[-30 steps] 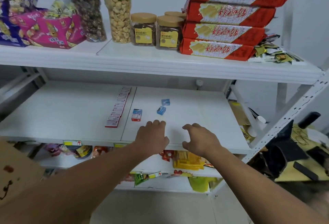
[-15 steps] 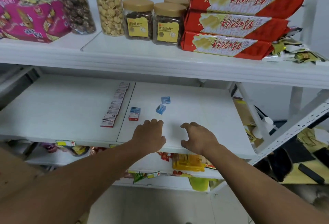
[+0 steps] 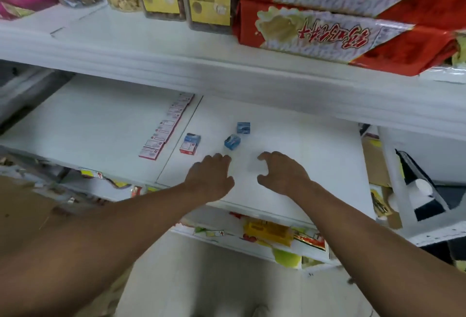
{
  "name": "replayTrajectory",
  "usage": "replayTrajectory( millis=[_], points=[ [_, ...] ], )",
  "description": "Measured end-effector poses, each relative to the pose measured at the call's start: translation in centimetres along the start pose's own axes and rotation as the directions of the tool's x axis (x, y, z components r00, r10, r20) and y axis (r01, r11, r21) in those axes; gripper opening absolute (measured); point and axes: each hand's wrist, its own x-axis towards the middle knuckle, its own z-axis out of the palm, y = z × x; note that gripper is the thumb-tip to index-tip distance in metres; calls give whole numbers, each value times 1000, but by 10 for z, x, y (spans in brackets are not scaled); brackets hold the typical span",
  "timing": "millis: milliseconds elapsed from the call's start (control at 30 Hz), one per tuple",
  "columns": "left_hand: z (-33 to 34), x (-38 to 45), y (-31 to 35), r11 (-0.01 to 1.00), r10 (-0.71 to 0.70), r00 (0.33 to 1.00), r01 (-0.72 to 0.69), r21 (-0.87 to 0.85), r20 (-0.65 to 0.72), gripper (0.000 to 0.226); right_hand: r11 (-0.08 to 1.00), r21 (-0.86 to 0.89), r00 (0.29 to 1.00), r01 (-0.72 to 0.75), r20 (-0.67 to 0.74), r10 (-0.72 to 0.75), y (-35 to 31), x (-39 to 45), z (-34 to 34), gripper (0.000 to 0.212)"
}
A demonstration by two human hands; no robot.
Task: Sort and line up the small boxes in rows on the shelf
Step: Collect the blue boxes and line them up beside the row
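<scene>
The left hand point(image 3: 210, 178) is spread palm-down and empty on the white shelf board point(image 3: 302, 155), fingertips just short of a tilted small blue cardboard box point(image 3: 232, 142). The right hand point(image 3: 281, 174) is loosely curled, nothing held. A second blue box point(image 3: 243, 127) and a blue-and-red carton point(image 3: 190, 143) lie apart from the lined-up row of white-and-red boxes point(image 3: 167, 126). The tilted box could be toppled by a careless nudge.

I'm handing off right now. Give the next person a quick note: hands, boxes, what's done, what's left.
Left hand and right hand: both empty, palms down near the shelf's front edge.
Done: one row of red-and-white boxes runs front to back by the panel seam.
Left: three loose boxes: a red-and-blue one beside the row, a tilted blue one just ahead of the left hand's fingers, another blue one behind it.
</scene>
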Motion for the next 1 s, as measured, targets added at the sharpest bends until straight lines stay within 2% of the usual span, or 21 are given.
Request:
replayTrajectory(
  millis=[167, 367, 533, 633, 800, 933, 1000],
  points=[
    [14, 20, -2, 1000, -18, 998, 18, -11, -57, 55, 1000, 12, 1000, 5, 18, -6, 5, 18, 16, 62],
    [29, 78, -13, 991, -31, 988, 11, -135, -151, 63, 1000, -25, 1000, -16, 26, 17, 15, 43, 28, 61],
    [48, 131, -24, 982, -60, 965, 11, -187, -256, 62, 998, -52, 999, -35, -15, 34, 19, 78, 29, 60],
    [63, 155, -30, 982, -95, 959, 46, -182, -266, 63, 997, -60, 998, -47, -49, 44, 22, 93, 33, 57],
    [84, 170, -44, 995, -86, 928, 60, -81, -364, 39, 995, -82, 994, -54, -99, 45, 25, 115, 39, 54],
    [82, 148, -50, 963, -135, 909, 26, -270, -393, 33, 994, -97, 993, -58, -110, 47, 17, 137, 31, 52],
    [76, 132, -54, 953, -102, 920, -18, -303, -378, 31, 994, -86, 993, -67, -101, 58, 11, 151, 25, 54]
  ],
)
